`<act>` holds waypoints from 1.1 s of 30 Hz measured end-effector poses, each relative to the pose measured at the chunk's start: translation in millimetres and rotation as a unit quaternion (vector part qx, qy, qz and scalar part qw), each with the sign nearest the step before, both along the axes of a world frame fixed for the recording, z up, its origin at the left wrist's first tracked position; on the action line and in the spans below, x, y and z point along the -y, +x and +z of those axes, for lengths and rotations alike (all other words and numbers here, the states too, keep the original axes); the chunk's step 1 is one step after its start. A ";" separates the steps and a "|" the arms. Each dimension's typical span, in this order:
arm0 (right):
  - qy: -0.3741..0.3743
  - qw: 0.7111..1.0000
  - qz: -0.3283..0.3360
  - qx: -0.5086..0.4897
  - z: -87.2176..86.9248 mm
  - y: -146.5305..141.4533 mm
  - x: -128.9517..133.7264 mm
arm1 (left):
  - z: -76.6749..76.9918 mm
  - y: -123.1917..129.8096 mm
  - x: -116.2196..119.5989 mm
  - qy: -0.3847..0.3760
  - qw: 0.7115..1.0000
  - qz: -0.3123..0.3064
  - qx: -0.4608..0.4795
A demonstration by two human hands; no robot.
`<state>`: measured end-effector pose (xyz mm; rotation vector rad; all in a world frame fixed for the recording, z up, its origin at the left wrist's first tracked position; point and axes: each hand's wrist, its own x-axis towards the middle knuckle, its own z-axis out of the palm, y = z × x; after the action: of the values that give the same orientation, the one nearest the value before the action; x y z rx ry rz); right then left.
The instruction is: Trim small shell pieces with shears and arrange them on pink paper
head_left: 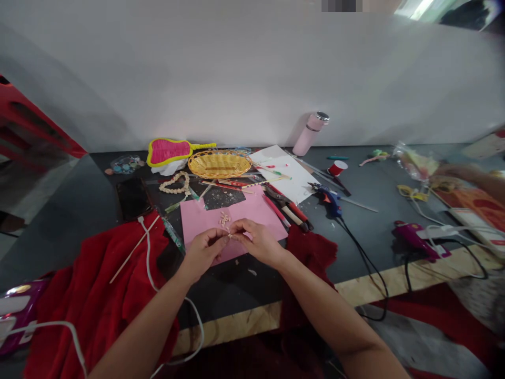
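Pinches tiny pale piece (230,236) between fingertips of left hand (203,253) and right hand (261,243), over pink sheet (193,216) toward front edge of table (232,289), just in front of loose pale bits (224,218).

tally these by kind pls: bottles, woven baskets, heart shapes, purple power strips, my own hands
Bottle: 1
Woven basket: 1
Heart shape: 1
Purple power strips: 2, one at left, one at right
Own hands: 2, left hand and right hand
Total: 7
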<state>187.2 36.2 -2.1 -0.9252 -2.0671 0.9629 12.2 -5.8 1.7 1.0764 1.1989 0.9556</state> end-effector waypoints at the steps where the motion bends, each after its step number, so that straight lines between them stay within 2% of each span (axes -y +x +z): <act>1: 0.004 1.000 0.005 0.002 0.6 0.2 0.0 | 0.7 -0.4 0.1 0.002 1.000 -0.003 -0.003; 8: 0.056 0.998 0.019 0.012 5.2 -0.8 0.4 | 3.3 -3.9 -0.3 0.020 0.999 -0.025 -0.027; 18: 0.128 0.990 0.050 -0.033 3.4 -1.0 0.0 | 5.7 -6.2 0.5 0.004 0.998 -0.058 -0.002; 33: 0.163 0.986 0.037 -0.009 3.9 -0.1 -1.2 | 4.2 -4.3 -1.5 0.021 0.999 -0.029 0.002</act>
<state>187.1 37.3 1.7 -0.6689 -2.1718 0.6384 7.9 -4.3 5.9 1.1354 1.1423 0.9405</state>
